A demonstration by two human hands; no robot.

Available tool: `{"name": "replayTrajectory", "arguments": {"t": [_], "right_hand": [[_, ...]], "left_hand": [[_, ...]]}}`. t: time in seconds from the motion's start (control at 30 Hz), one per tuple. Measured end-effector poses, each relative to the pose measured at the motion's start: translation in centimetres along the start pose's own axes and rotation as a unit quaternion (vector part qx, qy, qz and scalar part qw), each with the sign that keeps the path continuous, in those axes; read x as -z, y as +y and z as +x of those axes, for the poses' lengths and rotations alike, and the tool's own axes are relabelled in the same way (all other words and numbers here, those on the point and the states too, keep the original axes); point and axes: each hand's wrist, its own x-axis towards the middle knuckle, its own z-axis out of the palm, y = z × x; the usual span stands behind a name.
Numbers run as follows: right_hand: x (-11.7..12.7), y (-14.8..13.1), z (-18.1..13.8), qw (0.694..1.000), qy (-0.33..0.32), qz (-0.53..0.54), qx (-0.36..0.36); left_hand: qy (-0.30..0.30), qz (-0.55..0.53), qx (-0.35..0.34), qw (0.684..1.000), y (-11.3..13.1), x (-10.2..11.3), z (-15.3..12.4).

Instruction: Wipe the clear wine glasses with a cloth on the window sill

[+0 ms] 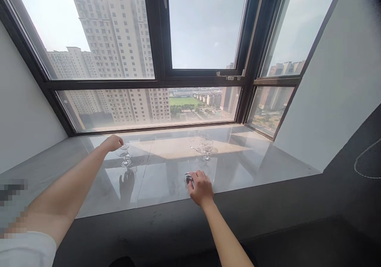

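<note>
My left hand reaches far across the sill, its fingers closed at the rim of a clear stemmed glass. Another clear glass seems to stand right behind it, though the two overlap and are hard to separate. Bunched in my right hand is a grey-white cloth, held low over the front part of the sill. Beyond that hand, to the right, a group of clear stemmed glasses stands upright in the sunlit strip.
The glossy grey tiled windowsill ends at a front edge above a dark wall. A dark window frame closes off the back, with tall buildings outside. White walls stand at both sides. A beaded cord hangs at the far right.
</note>
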Motion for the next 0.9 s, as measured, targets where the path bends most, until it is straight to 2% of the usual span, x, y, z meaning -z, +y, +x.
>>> {"name": "replayTrajectory", "arguments": {"t": [0.33, 0.67, 0.8, 0.9], "right_hand": [[-0.1, 0.1, 0.0, 1.0, 0.002, 0.004, 0.0], [0.2, -0.1, 0.0, 1.0, -0.007, -0.001, -0.003], [0.2, -0.2, 0.0, 1.0, -0.01, -0.005, -0.006], [0.1, -0.1, 0.0, 1.0, -0.005, 0.005, -0.006]], "left_hand": [[0.022, 0.013, -0.014, 1.0, -1.2, -0.4, -0.1], [0.025, 0.012, 0.031, 0.999, -2.3, 0.5, -0.7], [0.032, -0.001, 0.043, 0.999, -2.0, 1.0, -1.1], [0.068, -0.008, 0.059, 0.996, -0.6, 1.9, -1.8]]}}
